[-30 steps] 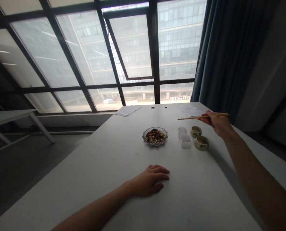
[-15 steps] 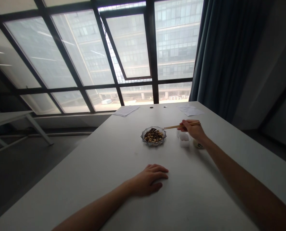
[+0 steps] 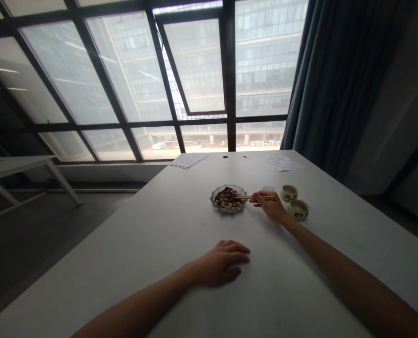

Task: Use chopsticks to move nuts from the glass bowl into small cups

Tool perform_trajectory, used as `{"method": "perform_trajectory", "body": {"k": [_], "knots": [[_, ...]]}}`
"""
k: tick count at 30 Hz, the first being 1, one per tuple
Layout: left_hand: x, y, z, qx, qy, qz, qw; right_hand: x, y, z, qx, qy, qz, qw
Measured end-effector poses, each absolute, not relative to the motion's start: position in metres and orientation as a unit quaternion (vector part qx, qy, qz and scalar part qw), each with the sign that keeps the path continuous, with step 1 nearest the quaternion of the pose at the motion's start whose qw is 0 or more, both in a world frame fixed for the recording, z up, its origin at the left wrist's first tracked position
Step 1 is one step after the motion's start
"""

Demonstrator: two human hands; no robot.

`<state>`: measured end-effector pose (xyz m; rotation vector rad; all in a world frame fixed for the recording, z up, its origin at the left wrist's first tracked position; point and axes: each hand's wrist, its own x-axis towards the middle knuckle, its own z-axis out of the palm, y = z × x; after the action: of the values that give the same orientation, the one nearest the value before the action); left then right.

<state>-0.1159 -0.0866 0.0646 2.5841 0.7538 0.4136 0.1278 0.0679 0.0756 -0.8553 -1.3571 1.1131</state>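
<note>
My right hand (image 3: pixel 268 203) is closed around a pair of chopsticks (image 3: pixel 246 197), whose tips reach over the mix of nuts and dark pieces (image 3: pixel 226 198) in a scalloped glass bowl (image 3: pixel 229 211). Flat on the table, nearer to me, lies my left hand (image 3: pixel 223 263), fingers spread and nothing in it. Just beyond my right hand a small clear container (image 3: pixel 268 188) shows in part; the hand covers the rest. Two small ceramic cups with dark characters, a farther cup (image 3: pixel 288 196) and a nearer cup (image 3: pixel 299 216), stand right of the hand.
Papers lie at the far left (image 3: pixel 188 160) and far right (image 3: pixel 285 163) of the white table (image 3: pixel 166 234). Windows (image 3: pixel 198 65) rise behind it, with a dark blue curtain (image 3: pixel 310 94) to the right. Another table (image 3: pixel 22 163) stands off to the left.
My right hand has moved left and down with the chopsticks, their tips now over the bowl's contents rather than at its rim. The two cups have come into fuller view. My left hand rests unmoved.
</note>
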Motion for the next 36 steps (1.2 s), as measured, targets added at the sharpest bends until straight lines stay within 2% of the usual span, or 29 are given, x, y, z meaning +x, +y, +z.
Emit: {"method": "perform_trajectory", "body": {"k": [10,20,28,36], "knots": [[-0.117,-0.086,0.062,0.927,0.271,0.155,0.207,0.128,0.065,0.086,-0.373,-0.517,0.480,0.603],[-0.117,-0.086,0.064,0.927,0.273,0.147,0.212,0.186,0.064,0.158,-0.423,-0.437,0.442,0.660],[-0.117,-0.086,0.064,0.927,0.274,0.145,0.212,0.247,0.072,0.181,-0.480,-0.414,0.410,0.656],[-0.118,-0.086,0.063,0.927,0.278,0.142,0.207,0.241,0.068,0.181,-0.510,-0.427,0.422,0.616]]}}
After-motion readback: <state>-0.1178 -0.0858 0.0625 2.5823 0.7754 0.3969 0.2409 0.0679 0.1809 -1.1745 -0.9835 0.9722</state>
